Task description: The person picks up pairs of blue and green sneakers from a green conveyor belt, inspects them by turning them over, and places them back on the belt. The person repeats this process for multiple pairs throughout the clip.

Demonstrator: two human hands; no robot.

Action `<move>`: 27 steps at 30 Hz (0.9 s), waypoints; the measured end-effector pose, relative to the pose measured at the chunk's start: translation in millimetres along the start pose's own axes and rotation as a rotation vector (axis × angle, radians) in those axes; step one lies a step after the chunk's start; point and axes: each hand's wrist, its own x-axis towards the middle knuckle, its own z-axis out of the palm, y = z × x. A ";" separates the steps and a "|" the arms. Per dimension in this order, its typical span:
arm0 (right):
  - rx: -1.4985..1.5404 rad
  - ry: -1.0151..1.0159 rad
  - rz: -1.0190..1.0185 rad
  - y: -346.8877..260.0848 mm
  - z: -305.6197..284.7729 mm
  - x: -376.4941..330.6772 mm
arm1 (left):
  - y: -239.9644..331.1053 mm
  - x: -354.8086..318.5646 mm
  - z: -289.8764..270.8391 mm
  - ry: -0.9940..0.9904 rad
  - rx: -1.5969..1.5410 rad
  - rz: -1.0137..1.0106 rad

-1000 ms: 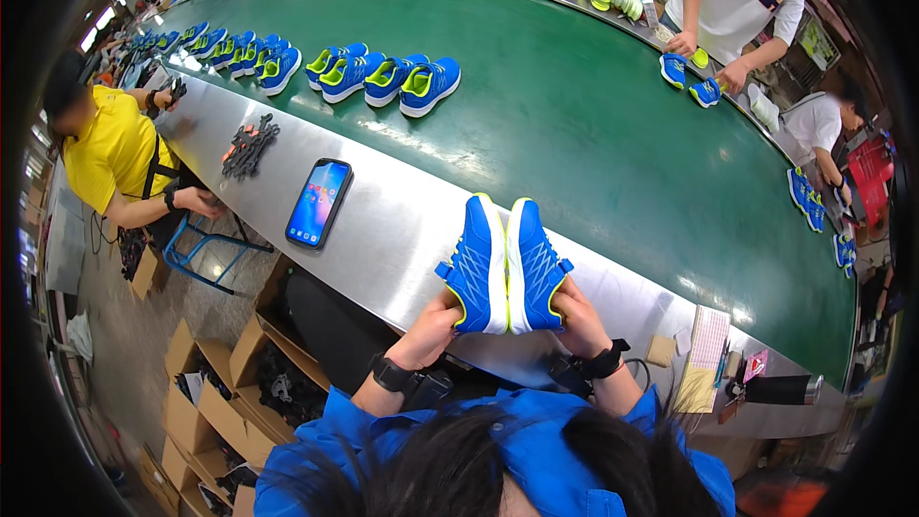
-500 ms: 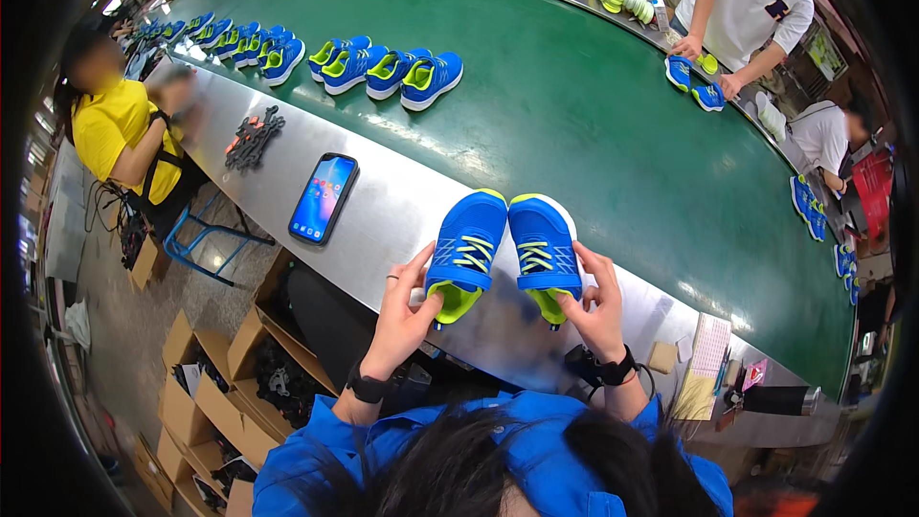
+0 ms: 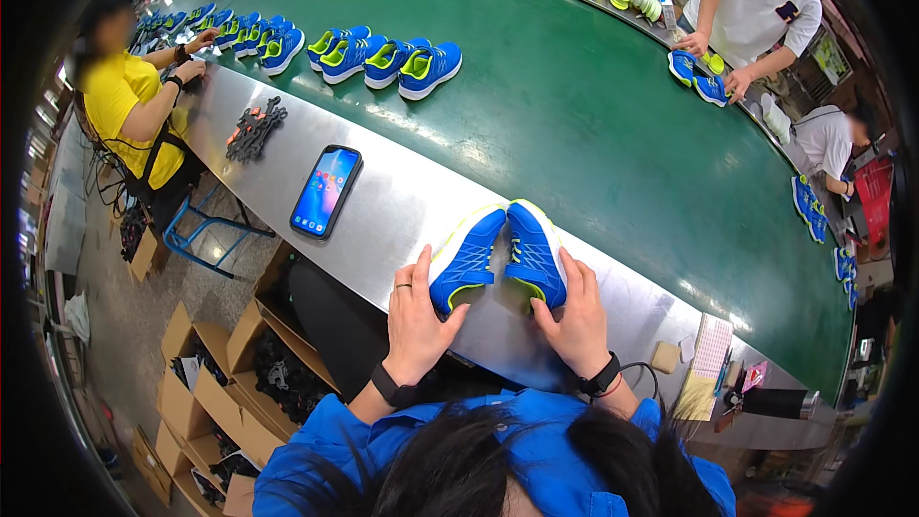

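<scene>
Both forearms come up from the lower edge, each wrist wearing a dark band, and the hands meet at the near edge of the steel counter (image 3: 402, 206). The left hand (image 3: 416, 311) wraps the heel of the left blue sneaker (image 3: 467, 257), thumb reaching under its sole; the right hand (image 3: 574, 311) grips the heel of the right blue sneaker (image 3: 534, 254) the same way, fingers laid along its outer side. The pair sits side by side, toes pointing away toward the green conveyor belt (image 3: 593, 105), apparently resting on the counter, though the hands hide the heels. Half a second ago the shoes were lifted and tipped with their lime openings facing the camera; now they lie lower, uppers showing. A smartphone (image 3: 326, 190) lies to the left on the counter, a heap of dark laces (image 3: 255, 129) beyond it. A row of blue sneakers (image 3: 383, 57) stands on the belt's far left.
</scene>
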 end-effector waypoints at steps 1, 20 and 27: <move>0.009 0.006 0.008 0.1 0.7 -0.1 | -2.0 -0.9 1.6 0.001 0.020 0.011; 1.102 -0.322 0.335 15.6 2.9 -0.5 | 25.9 12.6 -2.2 -0.196 -1.390 -0.438; 0.257 -0.124 0.115 4.4 -7.4 -4.4 | 7.8 -21.2 13.0 0.081 -0.268 -0.194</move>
